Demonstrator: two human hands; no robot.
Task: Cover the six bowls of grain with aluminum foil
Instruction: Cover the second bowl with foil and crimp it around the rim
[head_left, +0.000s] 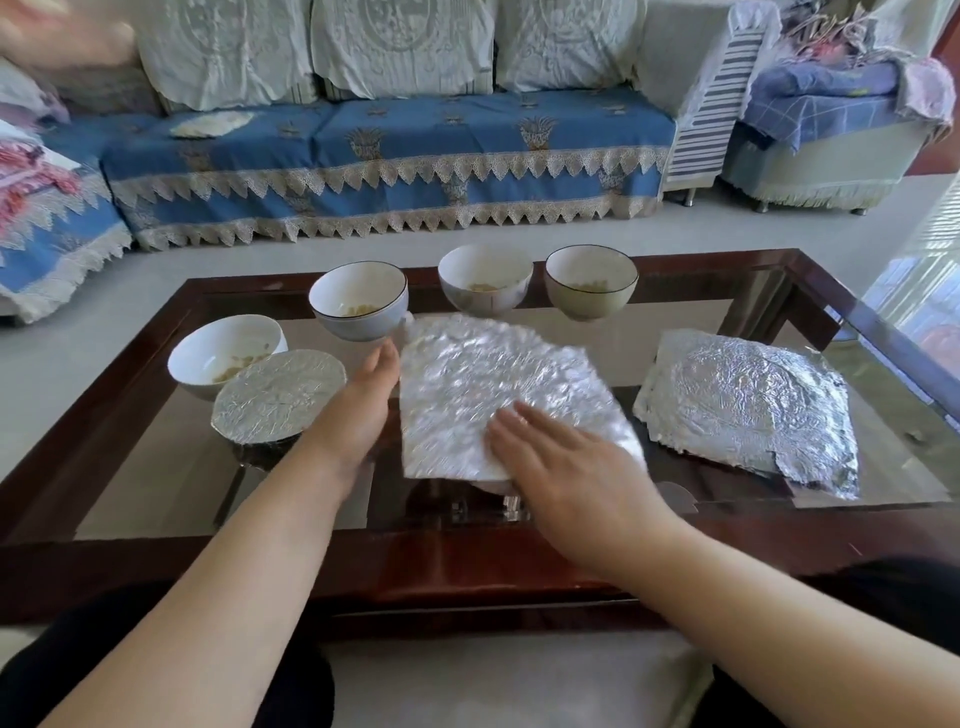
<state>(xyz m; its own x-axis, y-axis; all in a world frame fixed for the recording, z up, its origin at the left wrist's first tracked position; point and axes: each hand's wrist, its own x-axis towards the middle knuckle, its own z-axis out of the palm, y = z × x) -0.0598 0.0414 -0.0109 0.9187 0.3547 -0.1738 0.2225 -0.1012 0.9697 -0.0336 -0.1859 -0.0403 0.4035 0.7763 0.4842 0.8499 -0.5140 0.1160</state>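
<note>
While both hands press foil sheet, spare foil stack lies right

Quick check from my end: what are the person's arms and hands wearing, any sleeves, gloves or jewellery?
Both forearms are bare up to the frame edge, with no sleeves showing. The left hand and right hand have no gloves, and no rings, watch or bracelets are visible.
</note>
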